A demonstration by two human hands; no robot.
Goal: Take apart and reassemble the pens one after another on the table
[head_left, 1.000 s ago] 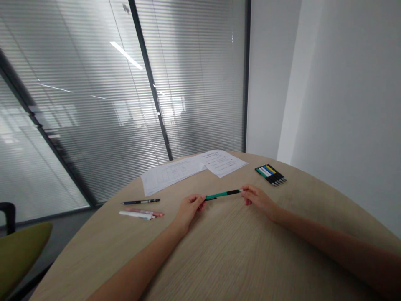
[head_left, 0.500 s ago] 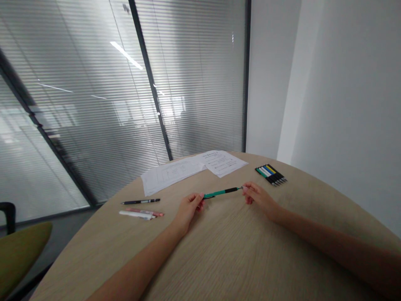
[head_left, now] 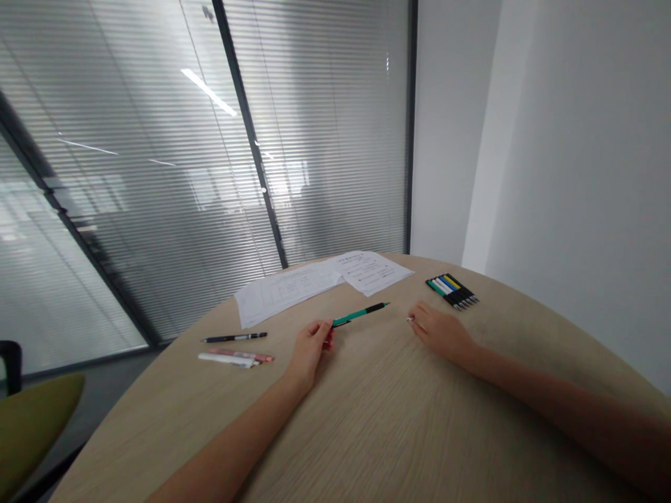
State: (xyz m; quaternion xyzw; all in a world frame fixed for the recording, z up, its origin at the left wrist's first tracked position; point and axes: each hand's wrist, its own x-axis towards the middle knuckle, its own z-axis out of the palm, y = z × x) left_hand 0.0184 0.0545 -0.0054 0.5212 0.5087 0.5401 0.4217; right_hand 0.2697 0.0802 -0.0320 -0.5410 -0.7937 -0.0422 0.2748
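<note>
Rnd wood-grain table (head_left: 377,426), venetian blinds (head_left: 335,154) approx 11–12 o'clock. L hand (head_left: 307,353) pinches green-&-black pen (head_left: 358,315) over tbl, long axis approx 8:30–2:30, tip to 2:30; R hand (head_left: 440,334) pinches sm. metal pc (head_left: 410,319).

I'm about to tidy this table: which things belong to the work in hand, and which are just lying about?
In use:
- green pen, in the left hand
- small metal piece, in the right hand

Apparently lying about:
- row of pens, possibly related
- dark pen
- white and pink pens
- printed sheets
</note>
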